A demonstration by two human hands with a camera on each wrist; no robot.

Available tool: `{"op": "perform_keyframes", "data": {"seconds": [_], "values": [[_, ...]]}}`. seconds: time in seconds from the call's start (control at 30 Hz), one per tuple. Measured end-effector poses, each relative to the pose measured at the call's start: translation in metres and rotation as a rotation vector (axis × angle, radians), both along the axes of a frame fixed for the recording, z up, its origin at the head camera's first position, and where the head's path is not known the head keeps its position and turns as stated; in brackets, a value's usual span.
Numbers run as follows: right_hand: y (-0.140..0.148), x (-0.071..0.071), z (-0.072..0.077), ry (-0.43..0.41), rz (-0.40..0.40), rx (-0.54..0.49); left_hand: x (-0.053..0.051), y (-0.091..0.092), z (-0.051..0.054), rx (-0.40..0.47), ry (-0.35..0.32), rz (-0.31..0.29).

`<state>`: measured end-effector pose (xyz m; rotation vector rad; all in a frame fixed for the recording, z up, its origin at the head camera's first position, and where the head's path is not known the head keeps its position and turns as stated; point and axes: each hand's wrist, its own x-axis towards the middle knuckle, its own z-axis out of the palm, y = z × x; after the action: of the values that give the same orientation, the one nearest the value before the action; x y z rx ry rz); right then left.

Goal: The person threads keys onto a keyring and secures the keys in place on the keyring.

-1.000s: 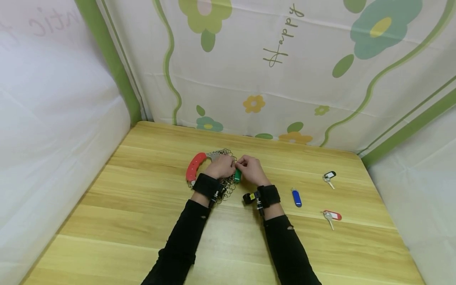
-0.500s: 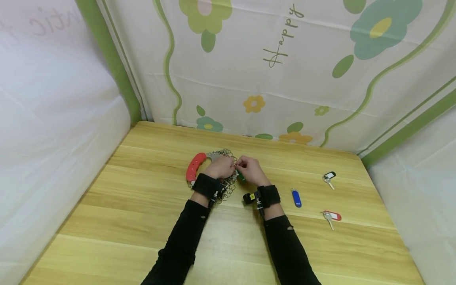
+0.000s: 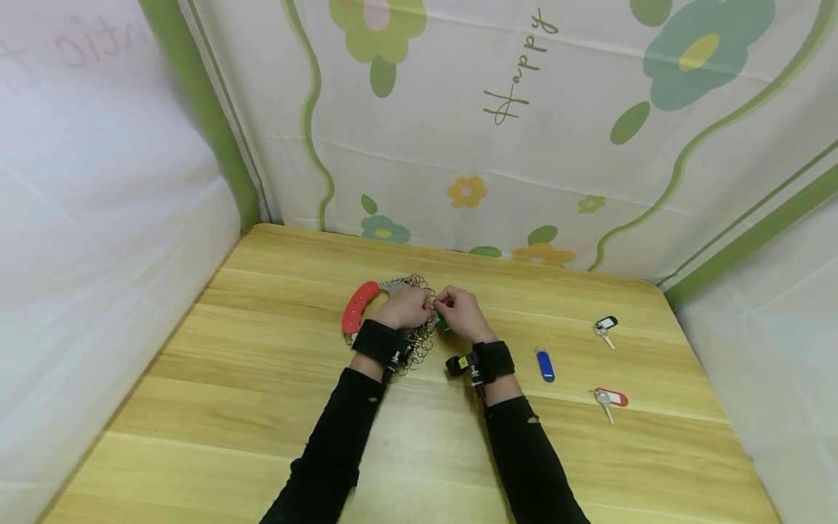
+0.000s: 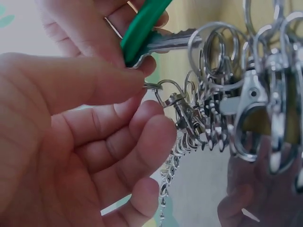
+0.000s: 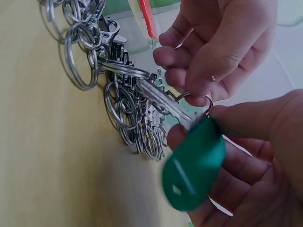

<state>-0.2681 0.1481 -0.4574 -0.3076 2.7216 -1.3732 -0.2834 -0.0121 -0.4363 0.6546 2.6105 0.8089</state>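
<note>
My left hand (image 3: 409, 306) pinches a small split ring between thumb and finger. The split ring (image 5: 206, 101) hangs from a clasp (image 4: 182, 111) on a large key holder with a red handle (image 3: 358, 306) and many metal rings. Close beside it, my right hand (image 3: 461, 314) pinches at the same ring, by the top of a green key tag (image 5: 195, 165). A silver key (image 4: 175, 41) lies along the tag and points toward the holder's rings. Fingertips partly hide where tag, key and ring meet, so I cannot tell how they are linked.
To the right on the wooden table (image 3: 262, 422) lie a blue key tag (image 3: 545, 365), a black tag (image 3: 606, 322) with a key, and a red tag (image 3: 612, 397) with a key. A printed cloth (image 3: 419, 145) hangs behind the table.
The green tag has turned from hanging straight down to a slant under my right hand, and less of it shows. Both hands stay nearly in place.
</note>
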Motion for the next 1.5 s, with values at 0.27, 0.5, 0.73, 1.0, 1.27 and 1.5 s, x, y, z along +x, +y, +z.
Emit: {"op": "perform_keyframes", "data": {"seconds": [0.27, 0.5, 0.73, 1.0, 1.27, 1.5], "values": [[-0.0011, -0.0015, 0.0002, 0.042, 0.018, 0.039, 0.0007, 0.0008, 0.0018, -0.075, 0.050, -0.015], [0.0002, -0.0019, -0.0017, 0.072, 0.072, 0.067, 0.0016, 0.0013, 0.0029, -0.129, 0.062, -0.013], [0.0004, 0.0001, 0.0010, 0.067, 0.078, 0.049, 0.0027, -0.0004, 0.0026, -0.025, 0.015, 0.045], [-0.0004, 0.0001, -0.0008, 0.045, 0.022, 0.039, 0.0011, -0.0024, 0.0011, 0.028, 0.016, 0.028], [0.0006, -0.0003, -0.0036, 0.035, -0.028, 0.036, 0.0024, -0.0023, 0.0013, 0.034, 0.030, 0.013], [0.0007, 0.0006, -0.0019, 0.059, 0.011, 0.057, 0.0035, -0.0014, 0.0024, -0.016, 0.073, 0.031]]}}
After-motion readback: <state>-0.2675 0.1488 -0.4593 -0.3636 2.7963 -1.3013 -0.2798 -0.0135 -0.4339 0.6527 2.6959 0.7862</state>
